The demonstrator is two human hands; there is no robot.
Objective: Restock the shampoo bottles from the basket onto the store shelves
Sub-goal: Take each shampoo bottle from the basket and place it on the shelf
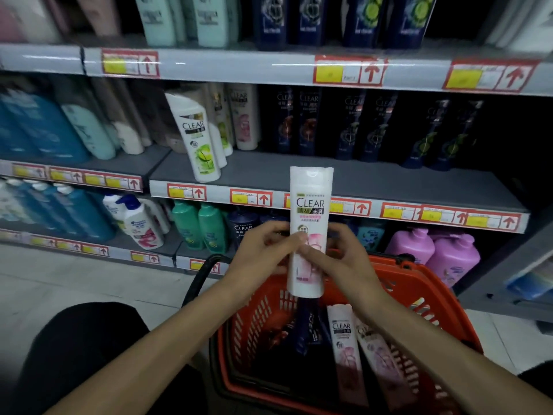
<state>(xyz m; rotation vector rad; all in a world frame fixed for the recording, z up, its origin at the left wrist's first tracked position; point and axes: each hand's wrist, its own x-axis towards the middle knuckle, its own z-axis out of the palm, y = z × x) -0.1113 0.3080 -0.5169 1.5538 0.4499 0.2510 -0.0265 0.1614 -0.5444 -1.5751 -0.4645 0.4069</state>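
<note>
Fingers [276,231] around white CLEAR bottle [310,194]

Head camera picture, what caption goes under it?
Left hand and right hand hold a pink-label shampoo bottle upright above the orange basket.

white shampoo btl [309,229] – both hands, above basket [425,298]

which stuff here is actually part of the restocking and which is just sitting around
Part of the job: white pink-flowered Clear shampoo bottle gripped by left hand and right hand; orange plastic basket; pale pink bottles and dark blue bottle lying in it; grey middle shelf.
Just there: purple pump jugs; green bottles on the lower shelf; red-and-yellow price tags.
</note>
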